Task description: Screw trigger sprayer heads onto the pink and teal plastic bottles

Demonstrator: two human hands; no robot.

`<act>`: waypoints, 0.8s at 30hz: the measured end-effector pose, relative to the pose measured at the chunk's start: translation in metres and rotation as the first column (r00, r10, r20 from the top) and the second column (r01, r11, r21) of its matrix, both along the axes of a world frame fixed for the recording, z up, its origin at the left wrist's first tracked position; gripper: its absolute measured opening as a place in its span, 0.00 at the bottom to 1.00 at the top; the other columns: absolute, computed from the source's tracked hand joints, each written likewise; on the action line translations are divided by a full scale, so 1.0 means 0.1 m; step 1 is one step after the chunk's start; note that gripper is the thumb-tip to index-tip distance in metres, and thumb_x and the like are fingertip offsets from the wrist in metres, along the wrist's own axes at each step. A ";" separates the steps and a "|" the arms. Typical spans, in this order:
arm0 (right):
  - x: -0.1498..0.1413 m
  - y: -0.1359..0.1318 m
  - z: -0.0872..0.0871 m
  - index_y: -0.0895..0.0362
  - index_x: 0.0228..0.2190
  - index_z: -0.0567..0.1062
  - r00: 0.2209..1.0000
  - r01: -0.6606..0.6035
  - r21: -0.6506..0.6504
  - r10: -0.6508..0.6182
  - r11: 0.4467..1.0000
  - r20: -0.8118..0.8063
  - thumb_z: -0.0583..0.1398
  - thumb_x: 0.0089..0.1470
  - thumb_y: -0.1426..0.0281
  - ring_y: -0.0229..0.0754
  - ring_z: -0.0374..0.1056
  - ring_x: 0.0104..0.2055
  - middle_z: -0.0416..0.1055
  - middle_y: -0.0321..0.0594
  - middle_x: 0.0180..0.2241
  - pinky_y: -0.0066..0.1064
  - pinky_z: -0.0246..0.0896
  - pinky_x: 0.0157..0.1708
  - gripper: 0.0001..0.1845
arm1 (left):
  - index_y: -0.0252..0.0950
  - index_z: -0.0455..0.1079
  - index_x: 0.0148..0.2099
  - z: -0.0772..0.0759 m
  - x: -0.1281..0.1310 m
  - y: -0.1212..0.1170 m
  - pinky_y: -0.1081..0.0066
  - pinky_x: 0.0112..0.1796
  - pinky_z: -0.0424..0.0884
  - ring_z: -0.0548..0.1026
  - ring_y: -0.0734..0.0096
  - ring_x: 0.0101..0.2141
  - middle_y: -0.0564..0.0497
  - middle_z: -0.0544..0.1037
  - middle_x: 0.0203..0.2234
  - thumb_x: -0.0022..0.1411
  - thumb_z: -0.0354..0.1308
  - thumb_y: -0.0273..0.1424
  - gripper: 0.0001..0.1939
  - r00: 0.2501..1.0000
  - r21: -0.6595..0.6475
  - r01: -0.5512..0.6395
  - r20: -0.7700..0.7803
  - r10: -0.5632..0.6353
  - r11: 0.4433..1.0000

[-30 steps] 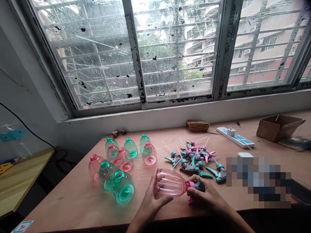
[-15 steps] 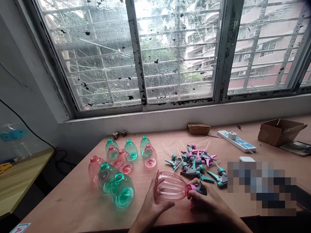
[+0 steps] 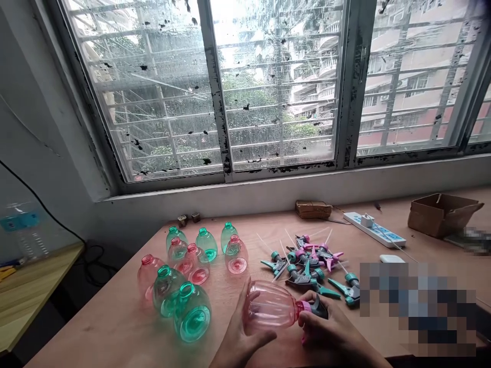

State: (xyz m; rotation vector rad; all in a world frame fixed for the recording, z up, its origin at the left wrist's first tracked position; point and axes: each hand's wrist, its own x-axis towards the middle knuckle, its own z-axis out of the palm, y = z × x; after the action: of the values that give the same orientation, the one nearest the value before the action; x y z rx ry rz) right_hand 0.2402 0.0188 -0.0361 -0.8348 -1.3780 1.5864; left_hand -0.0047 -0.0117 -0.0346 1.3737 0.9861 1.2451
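Observation:
My left hand [image 3: 238, 337] wraps round the body of a clear pink bottle [image 3: 270, 306] that lies on its side over the near edge of the wooden table [image 3: 107, 327]. My right hand [image 3: 330, 335] is closed on the spray head [image 3: 316, 306] at the bottle's pink neck. Just beyond lies a pile of teal and pink spray heads [image 3: 307, 260] with thin white tubes. To the left stand several empty green bottles [image 3: 192, 312] and pink bottles [image 3: 236, 253].
A white power strip [image 3: 374, 230], a small brown packet [image 3: 313, 208] and an open cardboard box [image 3: 441, 213] sit along the back right. A blurred patch covers the table's right front. A lower yellow table [image 3: 34, 281] stands at the left, under a barred window.
The view has tilted up slightly, so everything sits lower in the frame. Both hands keep their hold on the pink bottle and its spray head, shifted a little.

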 end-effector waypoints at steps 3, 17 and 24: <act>-0.01 -0.01 0.01 0.55 0.33 0.70 1.000 0.008 -0.015 -0.008 1.000 -0.014 0.70 0.45 0.50 0.41 0.72 0.21 0.73 0.34 0.23 0.32 0.70 0.25 0.25 | 0.45 0.43 0.73 0.01 0.01 -0.01 0.50 0.64 0.52 0.62 0.44 0.63 0.41 0.67 0.61 0.47 0.75 0.39 0.59 1.000 0.042 0.008 -0.013 -0.007 0.999; -0.01 0.03 -0.06 0.56 0.34 0.71 0.998 -0.003 -0.026 0.002 1.000 -0.059 0.70 0.45 0.52 0.40 0.71 0.22 0.74 0.35 0.25 0.33 0.71 0.26 0.25 | 0.45 0.40 0.73 -0.02 0.02 0.01 0.50 0.65 0.51 0.60 0.43 0.64 0.41 0.66 0.63 0.48 0.74 0.41 0.61 0.998 0.035 0.045 0.045 -0.047 0.998; 0.00 0.01 -0.03 0.56 0.33 0.70 1.000 -0.005 0.018 0.005 1.000 -0.008 0.70 0.47 0.53 0.41 0.73 0.23 0.75 0.35 0.25 0.29 0.67 0.24 0.23 | 0.40 0.42 0.73 0.05 0.03 0.01 0.49 0.60 0.60 0.67 0.40 0.60 0.37 0.69 0.60 0.51 0.72 0.45 0.57 0.997 -0.007 0.075 0.002 -0.075 0.997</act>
State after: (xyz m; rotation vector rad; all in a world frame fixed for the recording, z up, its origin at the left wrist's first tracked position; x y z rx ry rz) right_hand 0.2402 0.0197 -0.0387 -0.8138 -1.3877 1.5779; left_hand -0.0021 -0.0109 -0.0297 1.3912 0.9288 1.1854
